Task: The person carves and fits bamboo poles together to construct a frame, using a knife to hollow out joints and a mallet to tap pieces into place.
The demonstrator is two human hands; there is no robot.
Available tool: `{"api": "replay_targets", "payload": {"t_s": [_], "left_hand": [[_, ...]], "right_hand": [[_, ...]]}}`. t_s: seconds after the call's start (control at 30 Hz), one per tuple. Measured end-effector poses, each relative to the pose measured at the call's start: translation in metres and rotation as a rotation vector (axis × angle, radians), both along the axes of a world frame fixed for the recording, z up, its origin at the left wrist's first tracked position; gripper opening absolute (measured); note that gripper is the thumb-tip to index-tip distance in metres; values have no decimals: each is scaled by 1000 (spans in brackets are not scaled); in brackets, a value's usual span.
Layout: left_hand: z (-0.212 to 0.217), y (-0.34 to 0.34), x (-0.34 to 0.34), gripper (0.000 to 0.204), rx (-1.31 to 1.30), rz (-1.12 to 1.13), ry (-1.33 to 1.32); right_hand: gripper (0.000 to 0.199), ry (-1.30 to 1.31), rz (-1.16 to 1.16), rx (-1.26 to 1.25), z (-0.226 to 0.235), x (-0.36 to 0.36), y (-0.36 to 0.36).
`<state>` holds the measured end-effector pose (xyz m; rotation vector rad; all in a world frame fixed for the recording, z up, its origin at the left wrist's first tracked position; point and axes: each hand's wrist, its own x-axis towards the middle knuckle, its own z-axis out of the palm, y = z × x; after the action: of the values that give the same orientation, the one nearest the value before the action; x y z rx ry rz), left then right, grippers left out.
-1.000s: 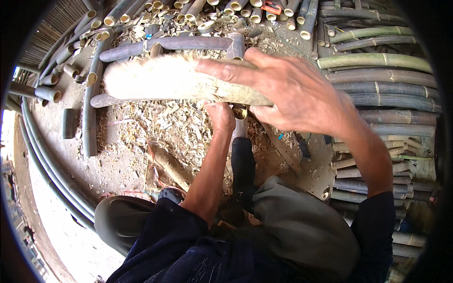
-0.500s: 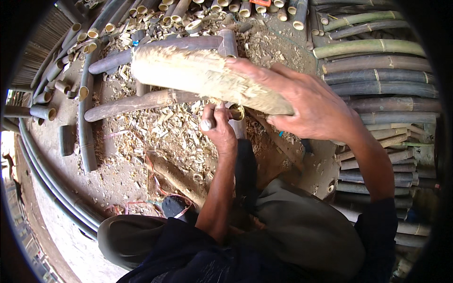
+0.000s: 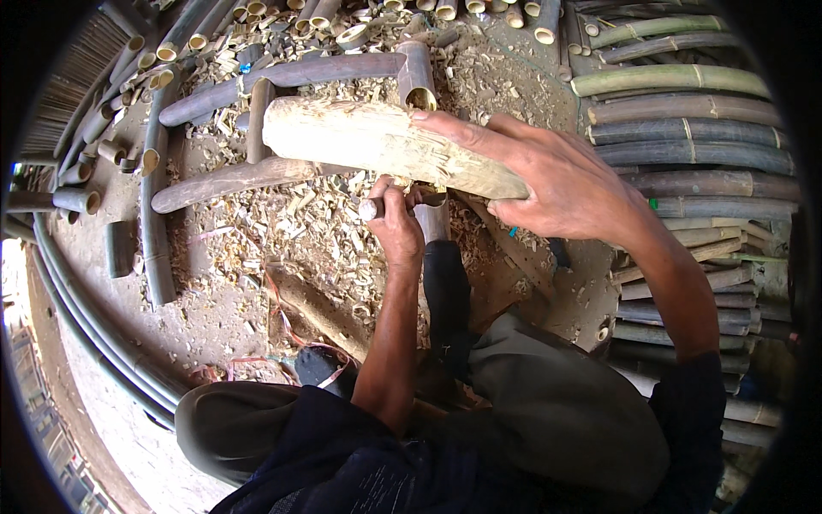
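My right hand (image 3: 556, 176) grips the near end of a thick, pale wooden club (image 3: 360, 141), whose worn, splintered body points left above a bamboo frame. My left hand (image 3: 398, 227) is closed around a short tool with a round wooden handle (image 3: 370, 209). Its dark metal part (image 3: 432, 199) lies against the open top of an upright bamboo piece (image 3: 433, 223), below the club. The tool's exact kind is hard to see. Two long dark bamboo bars (image 3: 282, 79) and a short crosspiece (image 3: 260, 120) belong to the frame, partly covered by the club.
Pale bamboo chips (image 3: 317, 257) cover the ground around the frame. A stack of bamboo lengths (image 3: 693, 133) lies on the right. Cut tubes (image 3: 77, 201) and long curved poles (image 3: 103, 334) are at the left. Pink string (image 3: 295, 338) trails near my foot.
The club has dropped lower, away from the head view, and its far end has shifted right, uncovering the frame's crosspiece. My left hand stays nearly in place with the tool.
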<state>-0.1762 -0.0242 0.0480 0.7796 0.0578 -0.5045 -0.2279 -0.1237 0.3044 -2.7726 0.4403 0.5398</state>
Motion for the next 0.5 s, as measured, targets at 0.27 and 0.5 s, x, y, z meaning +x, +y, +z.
{"api": "replay_targets", "payload": {"t_s": [0.27, 0.5], "left_hand": [[-26, 6, -4, 38, 70, -49, -30], [-4, -15, -16, 66, -24, -1, -129]], "right_hand": [[98, -169, 115, 51, -2, 5, 6], [88, -14, 341, -170, 9, 5, 2]]}}
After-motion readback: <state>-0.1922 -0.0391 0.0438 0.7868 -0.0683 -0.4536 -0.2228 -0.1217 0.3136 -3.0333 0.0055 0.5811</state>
